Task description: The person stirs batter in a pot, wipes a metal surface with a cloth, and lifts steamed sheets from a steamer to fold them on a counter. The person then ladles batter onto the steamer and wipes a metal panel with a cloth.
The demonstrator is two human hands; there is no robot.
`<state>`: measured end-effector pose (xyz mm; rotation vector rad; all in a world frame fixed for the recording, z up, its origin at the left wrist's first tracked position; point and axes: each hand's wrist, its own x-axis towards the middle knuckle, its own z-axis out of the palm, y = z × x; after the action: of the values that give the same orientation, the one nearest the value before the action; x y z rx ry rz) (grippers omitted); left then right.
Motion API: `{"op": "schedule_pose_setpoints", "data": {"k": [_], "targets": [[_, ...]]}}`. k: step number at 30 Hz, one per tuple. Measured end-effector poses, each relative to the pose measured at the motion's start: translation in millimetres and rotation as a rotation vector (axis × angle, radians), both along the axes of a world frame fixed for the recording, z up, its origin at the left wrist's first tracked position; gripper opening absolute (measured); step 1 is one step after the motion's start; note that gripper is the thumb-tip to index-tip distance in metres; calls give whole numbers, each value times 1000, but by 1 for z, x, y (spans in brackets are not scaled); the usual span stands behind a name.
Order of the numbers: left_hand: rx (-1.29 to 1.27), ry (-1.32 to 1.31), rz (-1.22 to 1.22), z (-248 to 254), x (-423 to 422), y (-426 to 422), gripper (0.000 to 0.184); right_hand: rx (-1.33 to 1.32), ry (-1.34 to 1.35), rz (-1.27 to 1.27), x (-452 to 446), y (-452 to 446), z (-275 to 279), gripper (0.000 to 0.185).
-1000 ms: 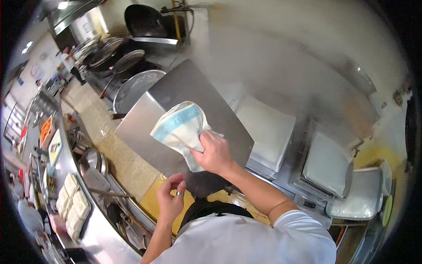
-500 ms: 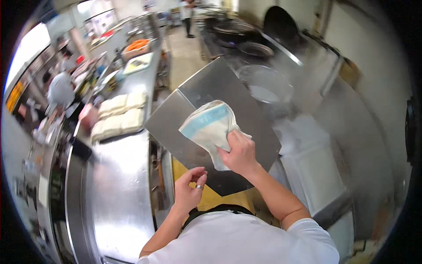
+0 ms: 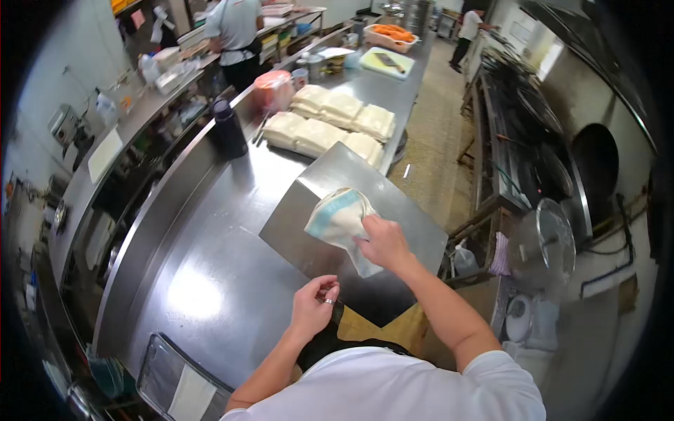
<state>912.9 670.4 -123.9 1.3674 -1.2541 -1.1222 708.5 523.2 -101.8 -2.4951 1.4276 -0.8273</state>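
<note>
A flat, grey metal panel (image 3: 404,214) with a bend along its left part is held out in front of me, tilted. My right hand (image 3: 385,245) is closed around a bunched white cloth (image 3: 337,219) with a light blue stripe, which lies against the panel's face. At the panel's lower left edge, the curled fingers of my left hand (image 3: 316,305) pinch the rim; a ring shows on one finger. Part of the fingers' grip behind the edge is hidden.
A steel counter (image 3: 203,231) runs along the left, bearing stacked white slabs (image 3: 319,123), a dark bottle (image 3: 228,130), a tub of orange food (image 3: 392,35) and a knife on a white board (image 3: 386,63). Woks line the right. Two people stand farther off.
My view has swung left, and the panel, cloth and both hands have come round from the aisle to over the counter's edge. Both hands keep their hold.
</note>
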Motion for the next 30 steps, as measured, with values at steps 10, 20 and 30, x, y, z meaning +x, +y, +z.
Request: {"op": "schedule_pose_setpoints", "data": {"k": [10,20,30], "targets": [[25,1,170,-24,71,-23,25,272,122,119,117,-117,-48,30],[81,19,187,-36,84,-34,26,341,170,93,157,-184,-74,34],[24,59,-48,-35,45,-74,25,191,-123,-16,79,-76,-51,33]]}}
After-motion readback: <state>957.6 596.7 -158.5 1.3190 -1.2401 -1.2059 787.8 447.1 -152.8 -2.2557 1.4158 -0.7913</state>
